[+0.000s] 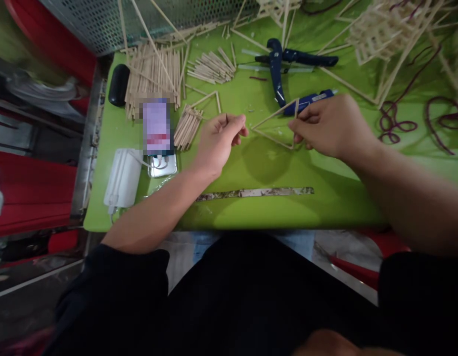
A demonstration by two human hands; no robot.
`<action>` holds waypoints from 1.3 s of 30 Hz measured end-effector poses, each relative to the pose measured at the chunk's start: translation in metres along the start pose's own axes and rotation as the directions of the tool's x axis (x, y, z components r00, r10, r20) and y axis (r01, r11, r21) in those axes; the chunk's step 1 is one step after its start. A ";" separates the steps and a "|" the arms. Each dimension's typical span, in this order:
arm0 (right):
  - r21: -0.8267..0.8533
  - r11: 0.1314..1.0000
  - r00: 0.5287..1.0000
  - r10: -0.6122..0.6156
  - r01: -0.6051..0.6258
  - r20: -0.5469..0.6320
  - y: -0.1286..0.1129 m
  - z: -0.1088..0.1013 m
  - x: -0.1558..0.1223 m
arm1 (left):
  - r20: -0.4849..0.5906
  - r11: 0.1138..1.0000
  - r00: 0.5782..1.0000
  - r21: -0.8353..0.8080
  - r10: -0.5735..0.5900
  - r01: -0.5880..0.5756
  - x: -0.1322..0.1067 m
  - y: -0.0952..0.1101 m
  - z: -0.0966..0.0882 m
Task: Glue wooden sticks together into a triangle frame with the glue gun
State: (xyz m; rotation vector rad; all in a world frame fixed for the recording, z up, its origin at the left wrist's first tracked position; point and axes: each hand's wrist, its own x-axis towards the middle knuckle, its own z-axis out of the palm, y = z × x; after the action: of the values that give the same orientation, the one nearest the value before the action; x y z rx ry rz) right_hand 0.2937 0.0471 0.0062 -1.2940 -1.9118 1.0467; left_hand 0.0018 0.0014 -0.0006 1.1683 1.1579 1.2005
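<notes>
**Head view.** The triangular frame of thin pale wooden sticks [272,139] was held just above the lime-green tabletop [258,212], between the two hands. Its long axis ran left to right across the person's front. The pointed apex faced the left hand [218,142] and the short side sat at the right hand [331,126]. The right hand was the nearer, with its fingers closed narrowly on the short side and thumb and forefinger pinching the sticks. The left hand's fingers were curled in tight, thumb against forefinger, with the tips just beside the apex. Whether they touched it could not be told.

Behind the frame lay a dark-blue hot-glue gun [276,74], and a second blue glue gun [312,100] lay just beyond the right fingertips. Bundles of cut wooden sticks [210,66] occupied the far left of the table. Near them were a phone with a blurred screen [157,126] and a white power bank [123,178]. A long mottled flat strip [254,193] lay near the table's front edge. Purple cord [394,121] and a pale stick lattice [385,27] lay to the right. A perforated metal panel [158,15] closed the back.
</notes>
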 end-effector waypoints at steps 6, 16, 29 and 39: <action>-0.019 0.992 0.956 -0.124 0.123 -0.264 -0.037 0.009 -0.027 | 0.005 0.999 0.999 0.019 0.046 -0.046 -0.002 -0.001 0.000; 0.359 0.912 0.941 -0.074 0.197 -0.330 -0.062 0.033 -0.041 | 0.250 0.955 0.922 -0.049 0.297 -0.294 -0.015 0.003 0.012; 0.595 0.803 0.991 -0.058 -0.023 0.117 -0.054 0.033 -0.039 | 0.173 0.986 0.971 -0.055 0.163 -0.155 -0.023 0.018 0.010; 0.570 0.811 0.939 -0.083 -0.131 0.334 -0.051 0.046 -0.043 | 0.117 0.995 0.988 -0.029 0.101 -0.098 -0.026 0.025 0.014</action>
State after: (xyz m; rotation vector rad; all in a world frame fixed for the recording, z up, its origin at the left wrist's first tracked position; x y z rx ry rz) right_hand 0.2475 -0.0167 0.0251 -0.8096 -1.5894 1.8022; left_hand 0.0142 -0.0242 0.0251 1.2751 1.0046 1.1999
